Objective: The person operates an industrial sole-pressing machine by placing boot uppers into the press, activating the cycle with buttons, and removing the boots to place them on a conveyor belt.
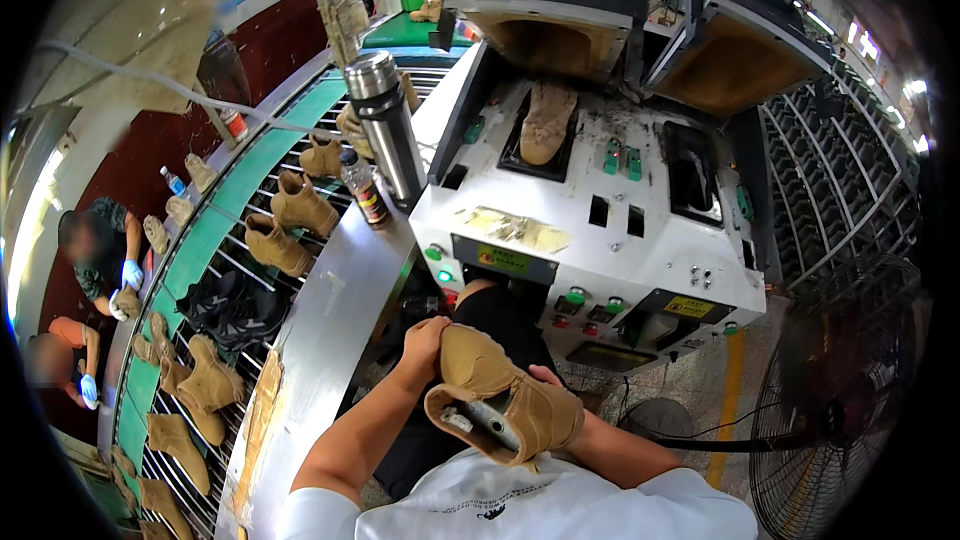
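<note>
A tan boot (480, 358) is held over my lap, its open shaft turned toward me. Inside the shaft shows a grey last (490, 424) with a round hole. My left hand (427, 342) is closed at the boot's left side, near its toe end. Behind the boot, my right hand (544, 375) grips the other side; most of its fingers are hidden. In front of me stands a white two-station machine (590, 205) with both lids raised. Another tan boot (547, 123) lies in its left station, toe toward me.
To the left, a roller conveyor (222, 248) carries several tan boots (210, 377) and black shoes (235, 308). A steel thermos (385, 125) and a dark bottle (364, 187) stand beside the machine. Two people (105, 250) work beyond the conveyor. A large fan (835, 410) stands at right.
</note>
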Motion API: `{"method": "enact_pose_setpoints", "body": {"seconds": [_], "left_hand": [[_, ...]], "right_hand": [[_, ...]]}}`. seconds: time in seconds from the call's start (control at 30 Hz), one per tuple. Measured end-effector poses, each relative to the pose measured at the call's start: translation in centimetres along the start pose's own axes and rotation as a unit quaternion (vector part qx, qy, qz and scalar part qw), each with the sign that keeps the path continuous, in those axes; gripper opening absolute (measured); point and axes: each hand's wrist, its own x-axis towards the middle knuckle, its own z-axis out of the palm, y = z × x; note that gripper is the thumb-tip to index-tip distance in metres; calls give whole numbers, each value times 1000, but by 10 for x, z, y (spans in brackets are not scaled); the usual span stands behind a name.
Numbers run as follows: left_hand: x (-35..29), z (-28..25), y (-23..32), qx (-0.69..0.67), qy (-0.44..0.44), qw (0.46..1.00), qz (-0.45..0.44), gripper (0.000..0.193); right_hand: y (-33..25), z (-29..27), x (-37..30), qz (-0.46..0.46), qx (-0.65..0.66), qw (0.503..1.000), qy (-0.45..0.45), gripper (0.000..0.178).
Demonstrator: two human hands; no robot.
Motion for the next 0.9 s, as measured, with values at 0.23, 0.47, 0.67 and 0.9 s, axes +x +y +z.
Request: {"method": "enact_pose_setpoints", "body": {"seconds": [0.23, 0.47, 0.67, 0.9], "left_hand": [[-52, 16, -1, -194, -64, 967, 152, 45], [-99, 44, 17, 2, -209, 936, 282, 77], [-100, 60, 50, 32, -143, 949, 280, 43], [-84, 91, 57, 138, -191, 924, 300, 53]], "right_hand": [[-52, -21, -16, -2, -45, 991, -126, 67], [-101, 81, -14, -140, -325, 931, -94, 87], [-101, 91, -6, -130, -263, 948, -126, 83], [-123, 82, -40, -7, -86, 990, -113, 60]]}}
